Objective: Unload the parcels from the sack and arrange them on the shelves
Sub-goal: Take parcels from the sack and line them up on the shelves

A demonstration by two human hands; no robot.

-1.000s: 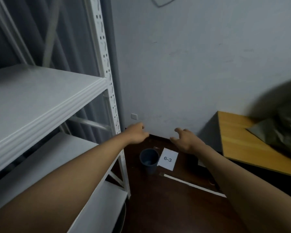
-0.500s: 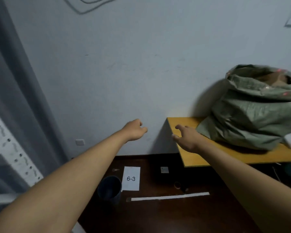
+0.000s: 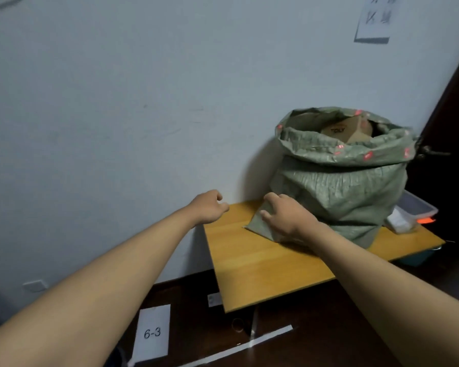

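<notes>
A green woven sack (image 3: pixel 339 181) with its top rolled down stands on a wooden table (image 3: pixel 252 260) against the wall. Brown cardboard parcels (image 3: pixel 342 131) show inside its mouth. My right hand (image 3: pixel 286 215) hovers over the sack's lower left corner, fingers loosely spread and holding nothing. My left hand (image 3: pixel 210 207) hangs in the air just left of the table's back corner, fingers loosely curled and empty. The shelves are out of view.
A clear plastic tray (image 3: pixel 414 207) with an orange tag and a white packet sit on the table right of the sack. On the dark floor lie a paper marked 6-3 (image 3: pixel 153 333) and a white tape line (image 3: pixel 239 345). A dark door stands at far right.
My view has swung right from the white shelf rack to the table and sack. Both hands moved right with it; the right hand now reaches the sack's lower corner.
</notes>
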